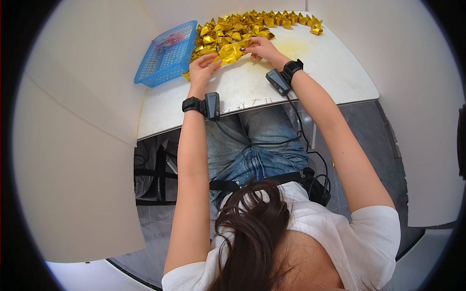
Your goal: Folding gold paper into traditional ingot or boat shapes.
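Note:
Both hands are raised over the white table (262, 85), with a sheet of shiny gold foil paper (229, 54) between them. The sheet is creased and partly opened out. My left hand (202, 71) pinches its left edge between thumb and fingers. At the sheet's right edge, the fingers of my right hand (263, 50) are closed on it. Just beyond my hands lies a heap of folded gold foil pieces (228, 28), pointed and boat-shaped, running along the table's far side. Part of the heap is hidden behind the sheet and my hands.
A blue perforated plastic basket (162, 72) stands left of the heap, with reddish crumpled material (171, 40) inside. White panels (398, 48) rise on both sides of the table. Black cables (272, 144) run from the wrist devices down across my lap.

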Motion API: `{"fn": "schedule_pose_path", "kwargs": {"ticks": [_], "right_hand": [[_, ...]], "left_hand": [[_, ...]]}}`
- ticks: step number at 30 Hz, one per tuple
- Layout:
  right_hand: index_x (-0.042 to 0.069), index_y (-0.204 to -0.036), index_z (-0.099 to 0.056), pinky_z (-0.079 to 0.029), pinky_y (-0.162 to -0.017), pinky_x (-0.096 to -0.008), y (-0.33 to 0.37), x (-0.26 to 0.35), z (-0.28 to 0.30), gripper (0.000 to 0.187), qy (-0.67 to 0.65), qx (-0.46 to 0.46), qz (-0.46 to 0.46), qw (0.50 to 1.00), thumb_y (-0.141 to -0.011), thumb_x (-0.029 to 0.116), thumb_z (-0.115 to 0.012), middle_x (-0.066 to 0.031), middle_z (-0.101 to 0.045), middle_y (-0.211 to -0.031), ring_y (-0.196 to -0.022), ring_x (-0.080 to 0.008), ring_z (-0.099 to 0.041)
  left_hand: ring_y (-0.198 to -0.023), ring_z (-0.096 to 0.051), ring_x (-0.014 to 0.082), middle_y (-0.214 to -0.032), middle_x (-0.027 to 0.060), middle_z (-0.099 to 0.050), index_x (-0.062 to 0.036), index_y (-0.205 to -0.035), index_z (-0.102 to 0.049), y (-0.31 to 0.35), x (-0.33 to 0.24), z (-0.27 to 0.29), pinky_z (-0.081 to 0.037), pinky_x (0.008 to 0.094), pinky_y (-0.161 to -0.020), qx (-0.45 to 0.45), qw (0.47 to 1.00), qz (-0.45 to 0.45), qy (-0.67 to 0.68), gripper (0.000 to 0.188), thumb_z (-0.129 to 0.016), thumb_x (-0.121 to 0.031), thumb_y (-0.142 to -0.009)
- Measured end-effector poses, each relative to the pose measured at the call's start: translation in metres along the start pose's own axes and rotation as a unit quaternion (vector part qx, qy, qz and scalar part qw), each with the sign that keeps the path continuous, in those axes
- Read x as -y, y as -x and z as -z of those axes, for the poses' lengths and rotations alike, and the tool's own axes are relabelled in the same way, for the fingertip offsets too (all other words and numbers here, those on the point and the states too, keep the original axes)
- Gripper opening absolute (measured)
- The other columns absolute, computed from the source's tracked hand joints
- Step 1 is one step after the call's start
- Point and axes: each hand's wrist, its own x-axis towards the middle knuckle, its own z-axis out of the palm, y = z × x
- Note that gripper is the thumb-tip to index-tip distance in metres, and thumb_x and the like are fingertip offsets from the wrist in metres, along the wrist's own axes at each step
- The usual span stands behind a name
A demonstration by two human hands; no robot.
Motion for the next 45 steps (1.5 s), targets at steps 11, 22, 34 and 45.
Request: {"fn": "schedule_pose_path", "kwargs": {"ticks": [11,22,34,45], "right_hand": [[0.007,-0.086,-0.059,-0.039,-0.048,-0.0184,-0.002,-0.005,0.005,0.013,0.011,0.000,0.007,1.000,-0.081,0.018,-0.063,-0.0017,-0.067,-0.079,-0.057,-0.0051,-0.057],[0.009,-0.082,-0.058,-0.040,-0.050,-0.0177,0.003,0.001,0.004,0.011,-0.018,0.000,-0.005,1.000,-0.084,0.020,-0.059,-0.0007,-0.066,-0.081,-0.059,-0.0043,-0.057],[0.011,-0.084,-0.068,-0.031,-0.047,-0.0174,0.005,0.004,0.003,0.009,-0.018,-0.028,0.016,0.999,-0.080,0.019,-0.064,0.0061,-0.054,-0.064,-0.052,-0.0023,-0.039],[0.010,-0.087,-0.070,-0.038,-0.053,-0.0190,0.004,-0.003,0.003,0.032,0.005,0.021,0.062,0.998,-0.070,0.001,-0.044,0.0025,-0.061,-0.075,-0.059,-0.0045,-0.050]], "left_hand": [[-0.092,-0.061,0.0171,-0.103,0.0120,-0.061,0.0020,-0.107,-0.058,-0.003,0.003,-0.001,-0.054,0.0273,-0.079,0.011,1.000,-0.001,-0.006,0.030,-0.064,0.001,-0.078],[-0.092,-0.061,0.0198,-0.110,0.0178,-0.056,-0.0023,-0.117,-0.048,0.001,0.001,0.000,-0.051,0.0266,-0.081,0.020,0.999,0.020,0.022,0.050,-0.068,0.006,-0.072],[-0.092,-0.060,0.0154,-0.106,0.0117,-0.061,0.0019,-0.101,-0.061,-0.005,0.006,0.004,-0.049,0.0238,-0.082,0.054,0.998,-0.004,-0.039,0.026,-0.061,0.006,-0.076],[-0.100,-0.059,0.0198,-0.120,0.0131,-0.055,0.0029,-0.090,-0.066,-0.005,0.009,0.005,-0.049,0.0241,-0.082,-0.009,0.999,-0.031,0.016,0.017,-0.060,0.007,-0.075]]}}
